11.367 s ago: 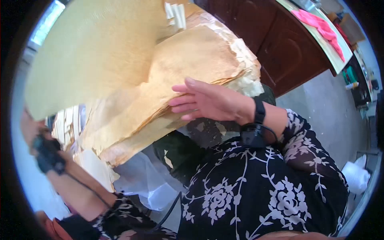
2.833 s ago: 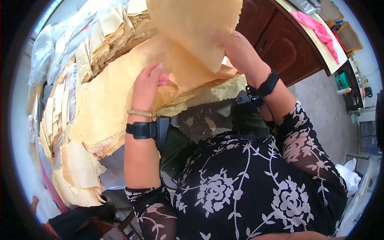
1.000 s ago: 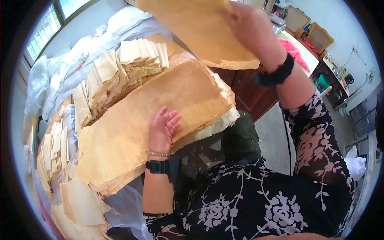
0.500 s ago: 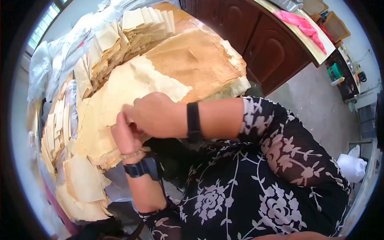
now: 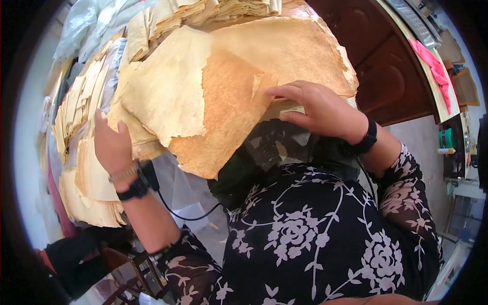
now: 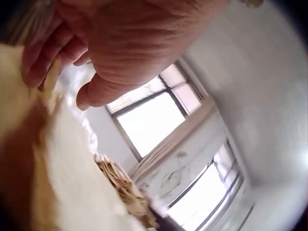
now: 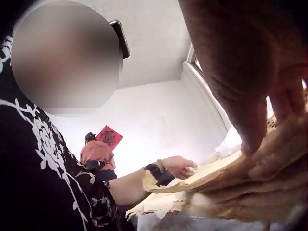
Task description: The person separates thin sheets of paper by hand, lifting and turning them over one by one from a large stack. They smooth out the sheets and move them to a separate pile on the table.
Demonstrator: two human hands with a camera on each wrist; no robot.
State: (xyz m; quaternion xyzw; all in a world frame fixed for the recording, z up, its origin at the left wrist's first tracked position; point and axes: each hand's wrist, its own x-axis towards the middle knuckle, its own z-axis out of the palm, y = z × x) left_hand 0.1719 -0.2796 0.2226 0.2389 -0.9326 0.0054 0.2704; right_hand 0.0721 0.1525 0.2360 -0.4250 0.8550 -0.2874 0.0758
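A wide stack of thin, tan, ragged-edged sheets lies in front of me. Across its front left lies a loose sheet, part pale and part deeper orange-tan, one corner hanging past the stack's front edge. My right hand is at the front edge on the right, fingers stretched over the sheets and thumb apart. In the right wrist view its thumb meets the layered edge. My left hand is at the left end, fingers extended and thumb spread; its fingers come close to a pale sheet's edge in the left wrist view.
Folded bundles of similar sheets line the back, with more at the left. Loose pieces lie at the lower left. A dark wooden cabinet stands at the right, a pink cloth on its top. Another person is in the background.
Sheets were lifted earlier, first by my left hand, later by my right. Half a second ago both hands met at the front left; now they are apart, and the loose sheet's corner hangs forward.
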